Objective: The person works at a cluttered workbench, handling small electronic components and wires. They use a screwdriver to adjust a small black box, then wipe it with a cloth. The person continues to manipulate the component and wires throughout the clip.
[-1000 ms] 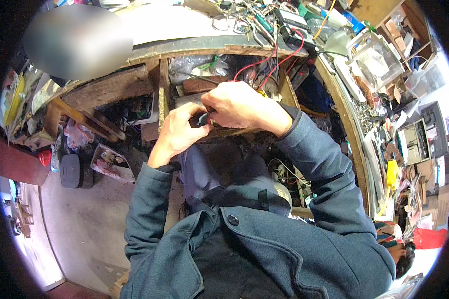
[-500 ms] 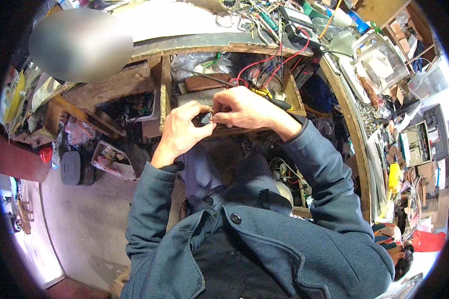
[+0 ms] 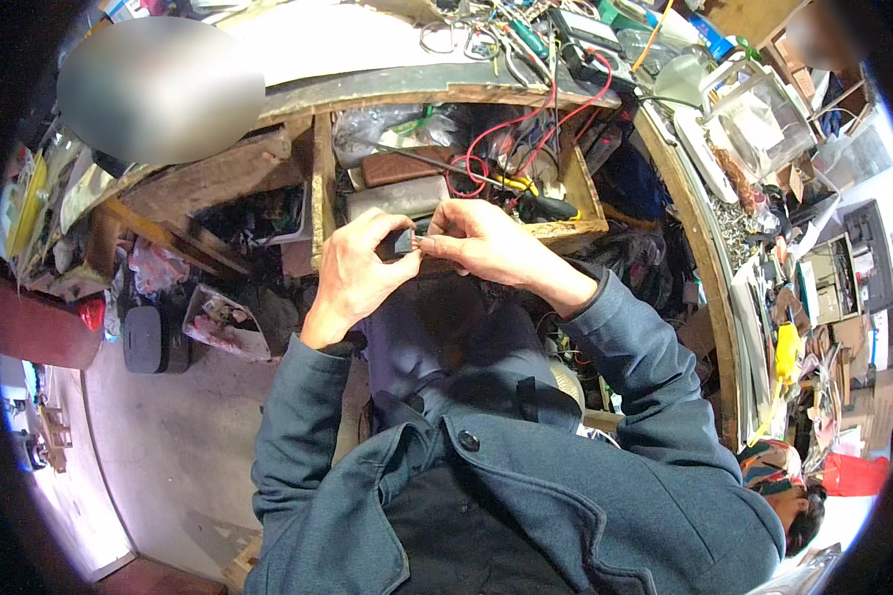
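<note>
The left hand [image 3: 352,273] and the right hand [image 3: 481,238] meet in front of an open wooden drawer [image 3: 575,188], fingertips almost touching. Between them sits a small dark part [image 3: 404,242], pinched by the left thumb and forefinger, the other left fingers curled in. The right hand's fingertips close on its right side; whether they grip the part itself or something thin sticking out of it is too small to make out. What the part is cannot be told either: only a dark, blocky edge shows, the rest covered by the fingers.

The drawer is crammed. Red wires [image 3: 506,139] loop over its contents, a tool with a black and yellow handle [image 3: 536,203] lies along its front edge just behind the right hand, and a grey flat box [image 3: 392,195] lies behind the left fingers. Much of the drawer's depth is in shadow.

Above, the workbench top [image 3: 367,84] curves with the lens and carries pliers and cables, half cut off at the rim. A large blurred patch hides the upper left. On the right a long shelf edge [image 3: 700,258] runs down past cluttered trays. Both blue jacket sleeves [image 3: 645,377] enter from below, and the lap beneath the hands is dark.
</note>
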Tool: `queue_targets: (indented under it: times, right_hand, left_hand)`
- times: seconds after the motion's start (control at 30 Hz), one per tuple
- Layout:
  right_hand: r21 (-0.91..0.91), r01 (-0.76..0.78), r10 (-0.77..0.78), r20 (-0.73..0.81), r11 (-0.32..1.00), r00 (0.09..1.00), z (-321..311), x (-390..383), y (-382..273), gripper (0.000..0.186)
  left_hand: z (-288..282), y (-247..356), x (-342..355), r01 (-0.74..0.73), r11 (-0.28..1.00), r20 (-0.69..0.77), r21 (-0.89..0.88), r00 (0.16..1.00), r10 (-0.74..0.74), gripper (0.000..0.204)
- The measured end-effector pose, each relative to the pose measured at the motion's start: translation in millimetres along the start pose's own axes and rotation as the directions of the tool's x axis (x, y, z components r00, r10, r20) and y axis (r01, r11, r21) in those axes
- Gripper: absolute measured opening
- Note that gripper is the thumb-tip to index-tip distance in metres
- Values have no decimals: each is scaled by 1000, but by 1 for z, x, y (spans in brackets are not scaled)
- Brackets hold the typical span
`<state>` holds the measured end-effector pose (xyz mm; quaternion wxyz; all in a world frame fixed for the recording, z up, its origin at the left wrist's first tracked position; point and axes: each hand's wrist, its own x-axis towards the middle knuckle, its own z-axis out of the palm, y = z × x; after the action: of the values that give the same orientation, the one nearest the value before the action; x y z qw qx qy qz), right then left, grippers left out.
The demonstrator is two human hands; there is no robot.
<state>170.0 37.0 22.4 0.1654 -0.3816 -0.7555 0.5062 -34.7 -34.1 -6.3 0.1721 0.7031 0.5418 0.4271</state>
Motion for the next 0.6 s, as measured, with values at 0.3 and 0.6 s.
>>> queue_targets:
  times: [0.3, 0.6]
  right_hand:
    - [173, -369, 309, 296, 913, 904, -20, 14, -21, 24]
    - [-5, -374, 350, 362, 927, 864, -23, 39, -27, 27]
  left_hand:
    - [2, 1, 1, -56, 998, -19, -29, 998, 55, 30]
    - [0, -1, 2, -59, 998, -4, -27, 998, 59, 27]
